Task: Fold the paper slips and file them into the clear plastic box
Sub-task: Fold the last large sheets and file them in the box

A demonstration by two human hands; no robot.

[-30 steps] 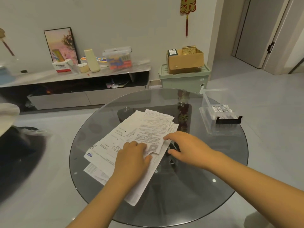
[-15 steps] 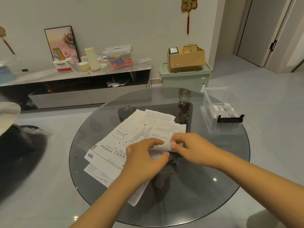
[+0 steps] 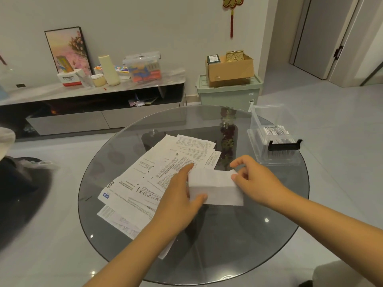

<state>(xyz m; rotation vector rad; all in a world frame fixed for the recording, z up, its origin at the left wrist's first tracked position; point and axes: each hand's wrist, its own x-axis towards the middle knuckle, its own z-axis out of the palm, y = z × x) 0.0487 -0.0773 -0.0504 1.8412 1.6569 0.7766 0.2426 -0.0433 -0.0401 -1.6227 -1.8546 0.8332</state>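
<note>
Pinching slip (image 3: 215, 188) — both hands, above table (image 3: 238, 245).

Left hand (image 3: 178, 195) palm down, thumb tucked under, index extended. Right hand (image 3: 256, 181) pinching, fingers curled. Forearms converged.

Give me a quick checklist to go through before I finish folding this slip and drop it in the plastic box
1. Both hands on the slip: ok. Left hand pinches its left edge, right hand its right edge.
2. Slip clear of the paper pile: ok, lifted off to the right.
3. Fold edges lined up: cannot tell.
4. Plastic box open: ok, no lid on top.
5. Room in the box: ok, folded slips fill only part.
6. Path to the box: ok, bare glass table between.
</note>
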